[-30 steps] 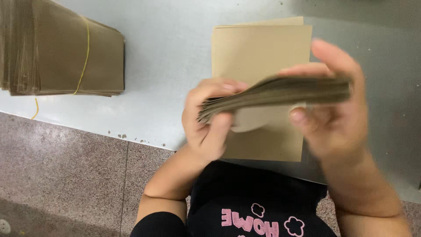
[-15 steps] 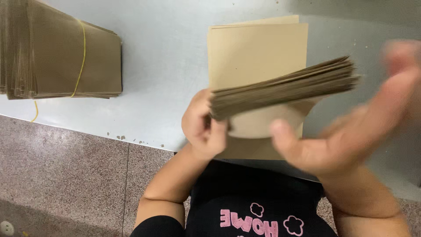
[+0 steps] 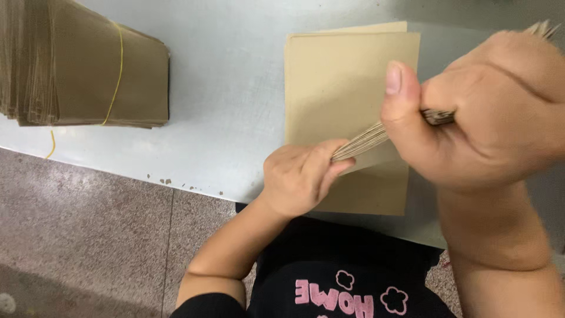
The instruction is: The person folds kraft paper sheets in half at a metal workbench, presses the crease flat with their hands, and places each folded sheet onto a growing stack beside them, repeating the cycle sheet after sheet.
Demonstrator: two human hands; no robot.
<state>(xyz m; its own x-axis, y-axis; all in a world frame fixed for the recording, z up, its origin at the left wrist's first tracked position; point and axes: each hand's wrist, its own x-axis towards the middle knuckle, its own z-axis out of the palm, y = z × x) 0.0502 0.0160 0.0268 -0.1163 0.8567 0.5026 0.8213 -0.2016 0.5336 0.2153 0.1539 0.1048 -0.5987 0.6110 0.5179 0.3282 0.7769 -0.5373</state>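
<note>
Held stack: a thin sheaf of brown paper envelopes (image 3: 376,136), seen edge-on, slanting up from lower left to upper right above the table; its far corner tips show past the right hand near the top right edge of the view.
Right hand (image 3: 488,112): close to the camera, fist-like, thumb pressed down on top of the sheaf and fingers curled beneath, clamped on its upper part; forearm runs down to the lower right.
Left hand (image 3: 300,176): lower and smaller in view, fingers folded, pinching the sheaf's lower left end between thumb and fingertips; forearm bent at the elbow, coming up from the bottom.
Flat pile: tan envelopes (image 3: 347,82) lie flat on the table directly under the held sheaf, rectangular, one sheet slightly askew at the top.
Bundle: a thick stack of darker brown envelopes (image 3: 82,70) at the far left, bound by a yellow rubber band (image 3: 116,70), well apart from the hands.
Table (image 3: 223,88): pale grey, chipped along the near edge.
Floor (image 3: 82,235): speckled reddish-grey tiles.
Clothing: black shirt (image 3: 335,277) with pink print.
</note>
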